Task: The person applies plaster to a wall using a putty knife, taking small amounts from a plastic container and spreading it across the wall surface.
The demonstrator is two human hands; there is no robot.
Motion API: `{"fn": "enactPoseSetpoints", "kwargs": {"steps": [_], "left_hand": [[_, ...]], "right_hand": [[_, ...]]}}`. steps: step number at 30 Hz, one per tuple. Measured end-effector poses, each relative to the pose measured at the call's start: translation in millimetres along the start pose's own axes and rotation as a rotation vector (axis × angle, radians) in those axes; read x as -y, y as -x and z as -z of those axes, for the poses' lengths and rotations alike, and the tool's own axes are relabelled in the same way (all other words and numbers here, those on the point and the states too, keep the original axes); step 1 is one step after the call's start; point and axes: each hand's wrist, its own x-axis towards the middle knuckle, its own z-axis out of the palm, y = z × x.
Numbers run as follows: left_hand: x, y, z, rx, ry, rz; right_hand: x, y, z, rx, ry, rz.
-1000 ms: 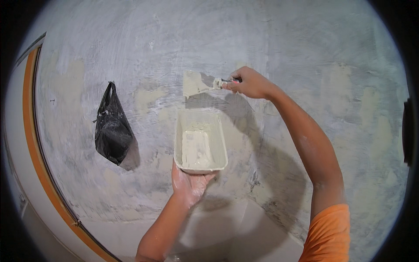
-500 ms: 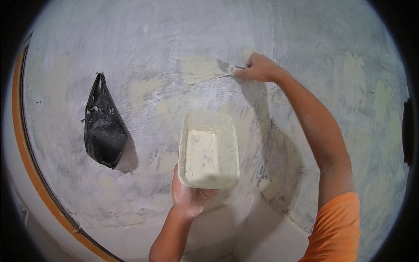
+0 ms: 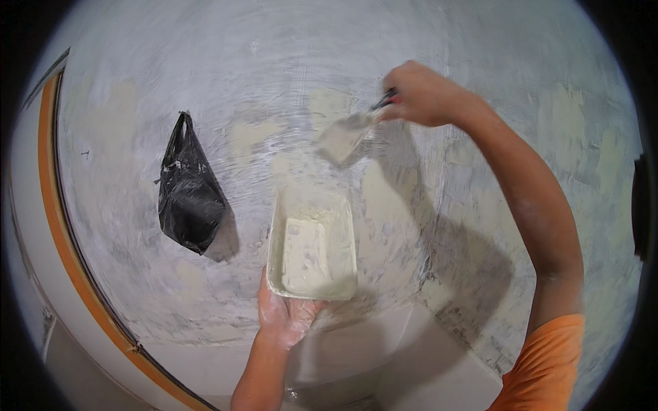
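My left hand (image 3: 288, 316), whitened with paste, holds up a pale rectangular plastic tub (image 3: 310, 250) from beneath at its near end; cream paste coats the tub's inside. My right hand (image 3: 418, 96) grips the dark-and-red handle of a wide scraper (image 3: 343, 138), raised above and to the right of the tub against the mottled wall (image 3: 493, 61). The blade is blurred by motion and looks smeared with pale paste; whether it touches the wall I cannot tell. A cream patch (image 3: 327, 103) lies on the wall behind the blade.
A black plastic bag (image 3: 192, 198) hangs on the wall to the left. An orange-edged frame (image 3: 49, 151) runs down the far left. Below are pale smooth surfaces (image 3: 445, 356) meeting at a corner. A dark object (image 3: 641, 205) sits at the right rim.
My right hand has risen and moved right, and the blade now angles down-left. The tub sits slightly lower in the picture. A cream patch now shows where the blade was.
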Motion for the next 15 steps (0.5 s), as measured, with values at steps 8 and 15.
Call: {"fn": "enactPoseSetpoints", "kwargs": {"steps": [8, 15], "left_hand": [[14.4, -1.8, -8.9, -0.07, 0.037, 0.008], [20.2, -3.3, 2.4, -0.154, 0.166, 0.01]], "right_hand": [[28.6, -50.7, -1.4, -0.034, 0.185, -0.009], [-43.4, -52.7, 58.5, -0.177, 0.175, -0.384]]}}
